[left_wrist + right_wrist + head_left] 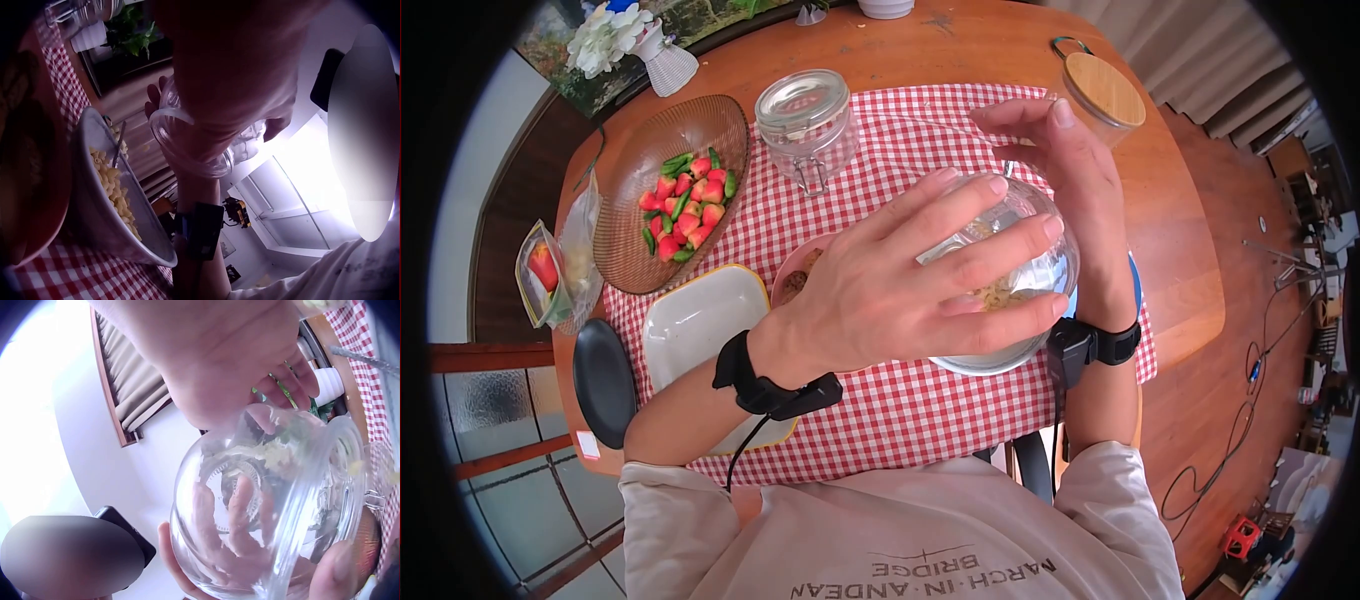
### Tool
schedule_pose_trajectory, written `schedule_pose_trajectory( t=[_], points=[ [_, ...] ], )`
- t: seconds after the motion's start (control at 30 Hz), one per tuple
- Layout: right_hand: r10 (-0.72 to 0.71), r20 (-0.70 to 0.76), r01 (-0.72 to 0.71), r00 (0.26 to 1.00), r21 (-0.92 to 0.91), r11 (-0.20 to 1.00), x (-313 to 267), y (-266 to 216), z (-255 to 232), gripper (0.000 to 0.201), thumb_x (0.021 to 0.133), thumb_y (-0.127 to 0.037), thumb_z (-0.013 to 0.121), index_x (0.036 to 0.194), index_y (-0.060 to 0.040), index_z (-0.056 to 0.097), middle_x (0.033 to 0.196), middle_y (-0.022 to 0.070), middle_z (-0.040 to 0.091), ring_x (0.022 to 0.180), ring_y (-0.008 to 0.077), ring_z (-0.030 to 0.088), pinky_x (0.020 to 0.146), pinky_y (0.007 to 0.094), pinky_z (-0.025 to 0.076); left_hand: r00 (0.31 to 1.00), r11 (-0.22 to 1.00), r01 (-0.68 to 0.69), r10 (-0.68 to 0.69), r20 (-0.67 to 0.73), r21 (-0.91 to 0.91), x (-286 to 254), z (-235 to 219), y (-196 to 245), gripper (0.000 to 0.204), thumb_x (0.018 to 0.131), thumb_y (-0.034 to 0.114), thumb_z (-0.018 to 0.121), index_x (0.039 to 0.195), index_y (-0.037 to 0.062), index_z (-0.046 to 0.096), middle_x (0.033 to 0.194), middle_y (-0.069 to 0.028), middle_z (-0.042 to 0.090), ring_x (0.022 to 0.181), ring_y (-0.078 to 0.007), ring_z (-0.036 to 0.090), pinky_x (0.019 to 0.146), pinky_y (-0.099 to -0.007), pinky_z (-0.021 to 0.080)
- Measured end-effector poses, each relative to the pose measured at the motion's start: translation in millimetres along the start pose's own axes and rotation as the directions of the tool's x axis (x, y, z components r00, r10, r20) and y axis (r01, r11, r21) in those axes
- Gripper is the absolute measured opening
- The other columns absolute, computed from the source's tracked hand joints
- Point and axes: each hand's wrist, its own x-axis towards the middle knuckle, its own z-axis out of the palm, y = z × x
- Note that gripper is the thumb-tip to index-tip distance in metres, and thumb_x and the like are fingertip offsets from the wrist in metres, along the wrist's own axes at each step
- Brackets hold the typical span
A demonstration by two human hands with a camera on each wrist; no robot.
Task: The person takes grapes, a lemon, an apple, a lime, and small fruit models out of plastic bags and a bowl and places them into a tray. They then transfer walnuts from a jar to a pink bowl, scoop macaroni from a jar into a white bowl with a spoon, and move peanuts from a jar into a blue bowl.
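Note:
My left hand [920,270] holds a clear glass jar [1045,255], fingers spread across its rounded outside; through the glass, those fingers show in the right wrist view. The jar [250,487] is tilted on its side, with no contents discernible. Close by the jar, my right hand [1080,175] has bent, parted fingers; whether its palm touches the glass I cannot tell. Below the jar is a pale bowl [990,360] holding macaroni [112,187] and a metal utensil [119,145]. The left hand [237,69] hides part of the jar in the left wrist view.
A clamp-lid jar [805,135] stands behind the hands, and a wooden-lidded jar [1105,90] at back right. On the left are a brown basket [620,225] of red and green produce, a white dish [700,325], a dark plate [605,385] and plastic bags [580,250].

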Motion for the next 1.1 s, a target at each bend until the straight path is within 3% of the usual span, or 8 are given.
schedule_pose_trajectory(
  t=[0.17,0.37,0.43,0.5,0.57,0.67,0.87,1.1],
  points=[
    [-0.009,0.074,-0.001,0.997,0.125,0.992,-2,-2,-2,0.060,0.109,-0.049,0.039,0.120,0.0038,0.063,0.122,0.0174,0.068,0.116,0.0241,0.063,0.105,0.0379,0.045,0.997,0.998,-0.059,0.060,-0.040,0.012,0,1,-3,0.056,0.073,0.017,0.085,0.125,0.0263,0.067,0.139,-0.0106,0.061,0.122,-0.0356,0.061,0.098,-0.0457,0.056],
    [-0.254,0.259,0.239,0.932,0.087,0.967,4,3,4,0.058,0.105,-0.043,0.051,0.146,-0.0018,0.049,0.138,0.0157,0.061,0.120,0.0272,0.063,0.108,0.0406,0.046,0.783,0.723,0.530,-0.618,-0.072,-0.443,8,-6,-12,0.072,0.076,0.003,0.084,0.141,0.0092,0.053,0.135,-0.0119,0.059,0.122,-0.0292,0.062,0.103,-0.0394,0.053],
    [-0.256,0.419,0.349,0.871,-0.163,0.923,2,-11,2,0.063,0.101,-0.031,0.059,0.154,-0.0057,0.037,0.146,0.0167,0.054,0.121,0.0279,0.062,0.105,0.0413,0.048,0.474,0.079,0.517,-0.856,0.208,-0.852,8,-6,-19,0.069,0.085,0.003,0.080,0.145,0.0016,0.045,0.134,-0.0146,0.058,0.123,-0.0257,0.061,0.104,-0.0362,0.052],
    [-0.068,0.388,0.224,0.919,-0.371,0.901,5,-20,6,0.062,0.091,-0.013,0.060,0.150,-0.0044,0.046,0.143,0.0128,0.058,0.128,0.0211,0.058,0.103,0.0367,0.049,0.473,0.050,0.517,-0.848,0.237,-0.854,7,-6,-20,0.064,0.092,0.011,0.075,0.146,0.0009,0.041,0.132,-0.0143,0.058,0.120,-0.0228,0.062,0.102,-0.0361,0.053],
    [0.039,0.349,0.145,0.936,-0.486,0.862,19,-18,6,0.057,0.092,-0.013,0.059,0.147,-0.0037,0.050,0.134,0.0127,0.064,0.114,0.0207,0.064,0.093,0.0354,0.053,0.290,-0.378,0.419,-0.806,0.516,-0.826,8,-8,-17,0.056,0.099,0.023,0.066,0.145,0.0008,0.042,0.127,-0.0127,0.059,0.113,-0.0239,0.064,0.102,-0.0389,0.053],
    [0.223,0.243,-0.032,0.944,-0.605,0.796,44,-18,11,0.049,0.092,-0.014,0.055,0.140,-0.0022,0.057,0.113,0.0192,0.070,0.086,0.0256,0.071,0.076,0.0366,0.058,0.288,-0.612,0.283,-0.680,0.675,-0.738,7,-6,-25,0.059,0.101,0.033,0.060,0.146,0.0013,0.038,0.132,-0.0174,0.053,0.115,-0.0309,0.060,0.108,-0.0429,0.047],
    [0.275,0.154,-0.100,0.949,-0.680,0.726,92,9,11,0.047,0.093,-0.015,0.052,0.137,-0.0004,0.059,0.107,0.0218,0.072,0.073,0.0270,0.072,0.061,0.0375,0.059,-0.027,-0.465,0.391,-0.868,0.496,-0.794,6,-11,-18,0.060,0.098,0.039,0.061,0.141,0.0017,0.043,0.129,-0.0176,0.049,0.113,-0.0282,0.054,0.105,-0.0434,0.045],
    [0.392,0.206,-0.155,0.897,-0.684,0.713,113,43,28,0.047,0.093,-0.010,0.056,0.139,-0.0011,0.058,0.123,0.0211,0.068,0.099,0.0283,0.071,0.062,0.0354,0.062,-0.030,-0.502,0.367,-0.848,0.529,-0.783,-10,-12,-21,0.045,0.097,0.036,0.060,0.127,0.0022,0.057,0.115,-0.0107,0.053,0.099,-0.0218,0.057,0.089,-0.0369,0.048]
  ],
)
